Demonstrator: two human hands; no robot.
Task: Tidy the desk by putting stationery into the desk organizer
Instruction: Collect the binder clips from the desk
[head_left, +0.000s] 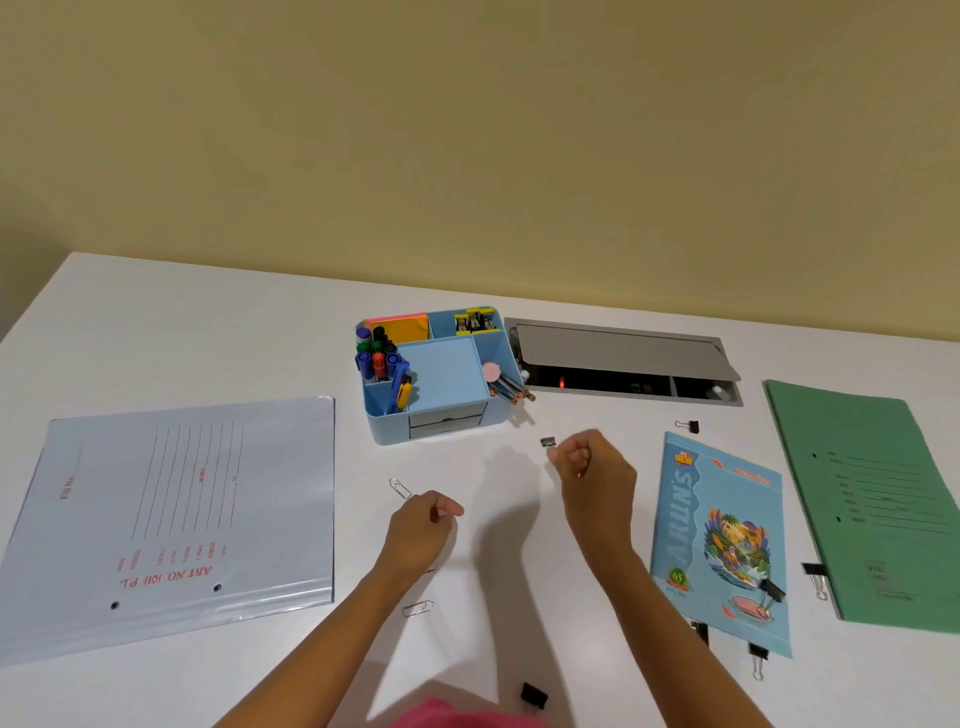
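On the tabletop (208, 338) the blue desk organizer (389, 428) stands to the far left of the right hand (597, 483), whose curled fingers are at a small binder clip (548, 442), gripped or not one cannot tell, so a firm pinch and a lift over the rim would serve best, while the left hand (421, 525) curls, contents hidden, beside a paper clip (400, 488).

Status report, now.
Left hand curled, contents hidden. Right hand pinches small clip, short of organizer. Paper clips, binder clips loose on desk. Nothing blocking.

Blue desk organizer (441, 376) (markers (376, 353) upright inside), paper clip (400, 488) lying nearby
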